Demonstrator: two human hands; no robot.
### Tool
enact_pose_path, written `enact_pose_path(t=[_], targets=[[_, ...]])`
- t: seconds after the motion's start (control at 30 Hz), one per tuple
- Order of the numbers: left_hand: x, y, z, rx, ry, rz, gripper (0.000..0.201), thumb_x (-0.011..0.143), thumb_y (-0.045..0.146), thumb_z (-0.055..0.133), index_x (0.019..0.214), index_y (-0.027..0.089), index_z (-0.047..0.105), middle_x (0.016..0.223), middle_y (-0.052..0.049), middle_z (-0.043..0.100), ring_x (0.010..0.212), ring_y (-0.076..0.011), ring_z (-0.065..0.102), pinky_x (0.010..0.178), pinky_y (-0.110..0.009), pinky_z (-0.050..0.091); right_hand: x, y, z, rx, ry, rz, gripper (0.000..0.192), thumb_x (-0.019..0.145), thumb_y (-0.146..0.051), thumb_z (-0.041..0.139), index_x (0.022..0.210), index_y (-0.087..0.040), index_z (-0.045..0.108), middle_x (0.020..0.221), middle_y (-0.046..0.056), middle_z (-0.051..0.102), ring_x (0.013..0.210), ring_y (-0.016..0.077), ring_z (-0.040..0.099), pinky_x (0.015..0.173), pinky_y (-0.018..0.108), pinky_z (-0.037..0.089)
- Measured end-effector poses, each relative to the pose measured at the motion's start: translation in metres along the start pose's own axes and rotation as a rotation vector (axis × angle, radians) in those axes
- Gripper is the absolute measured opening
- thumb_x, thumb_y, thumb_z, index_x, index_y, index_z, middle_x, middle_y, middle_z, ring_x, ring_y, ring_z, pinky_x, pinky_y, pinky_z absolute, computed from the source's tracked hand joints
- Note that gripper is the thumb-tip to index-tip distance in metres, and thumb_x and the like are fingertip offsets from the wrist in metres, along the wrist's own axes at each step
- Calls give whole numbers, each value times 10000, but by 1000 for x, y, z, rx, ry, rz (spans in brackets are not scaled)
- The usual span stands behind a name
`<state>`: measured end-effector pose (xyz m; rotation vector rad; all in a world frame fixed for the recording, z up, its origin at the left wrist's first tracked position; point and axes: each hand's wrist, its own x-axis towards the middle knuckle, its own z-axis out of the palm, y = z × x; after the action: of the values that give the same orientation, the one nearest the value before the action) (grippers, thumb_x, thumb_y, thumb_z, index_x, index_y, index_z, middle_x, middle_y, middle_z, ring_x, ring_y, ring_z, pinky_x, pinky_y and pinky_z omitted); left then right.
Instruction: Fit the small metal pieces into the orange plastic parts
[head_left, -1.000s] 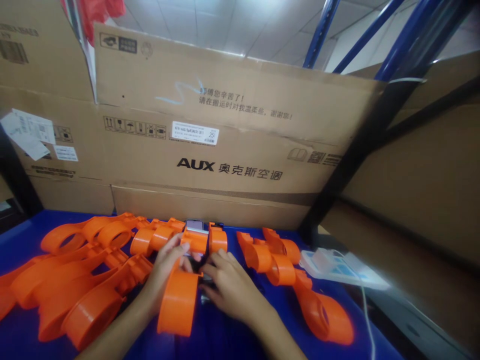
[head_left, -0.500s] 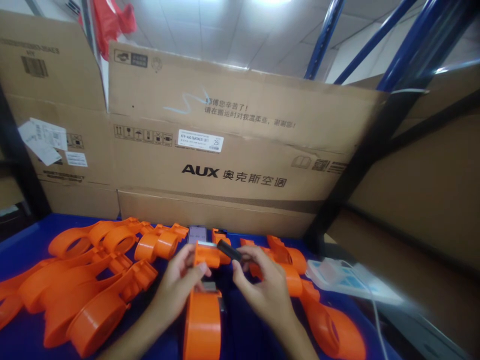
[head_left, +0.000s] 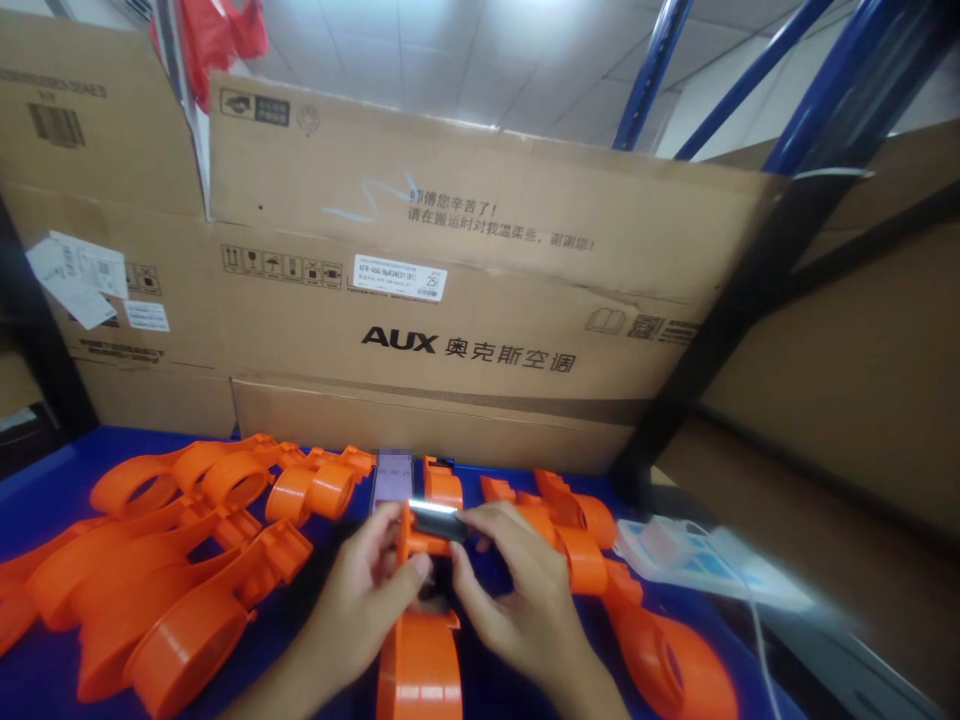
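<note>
a blue table (head_left: 45, 480) stands before cardboard boxes (head_left: 465, 300). at 6 o'clock, the left hand (head_left: 367, 590) clamps an orange plastic part (head_left: 417, 640); the right hand (head_left: 517, 590) pinches a dark metal piece (head_left: 439, 522) on its top. more orange parts (head_left: 150, 560) lie at 8 o'clock.

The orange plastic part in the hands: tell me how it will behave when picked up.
The orange plastic part looks like a stiff moulded shell, so it probably keeps its shape. Its hollow ring suggests it is light for its size. The rounded end may rock or roll on the blue table.
</note>
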<state>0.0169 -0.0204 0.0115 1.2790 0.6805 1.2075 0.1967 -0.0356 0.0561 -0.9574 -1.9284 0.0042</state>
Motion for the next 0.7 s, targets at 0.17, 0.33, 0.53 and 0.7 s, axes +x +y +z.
enact_pose_path(t=[0.17,0.33,0.53,0.7], targets=[[1,0,-1,21,-22,22,361,868,323,672,1199,211,581,1103,-88,697,755,-164,647,638,-261,543,-1,2,4,59,-3,-33,238,903,-129,590,1126,-207,614,915,68,678,824,215,636,739,359,536],[0,-2,-2,14,72,-17,398,865,306,651,1232,197,542,957,-66,694,685,-154,637,618,-265,542,0,9,2,168,-37,83,330,919,-219,609,1249,-223,602,972,68,702,839,211,660,745,347,550],[4,1,-6,7,141,-75,310,865,336,630,1121,181,548,806,-18,655,557,-109,586,541,-224,490,-1,41,1,63,4,428,235,928,-321,562,1079,-176,668,873,73,728,735,210,688,687,326,548],[4,2,-7,5,176,-154,358,832,356,671,1115,197,521,735,17,624,489,-91,553,469,-192,445,-12,62,3,-247,-380,455,259,836,-273,643,1075,-193,702,1056,108,734,998,274,680,877,380,508]])
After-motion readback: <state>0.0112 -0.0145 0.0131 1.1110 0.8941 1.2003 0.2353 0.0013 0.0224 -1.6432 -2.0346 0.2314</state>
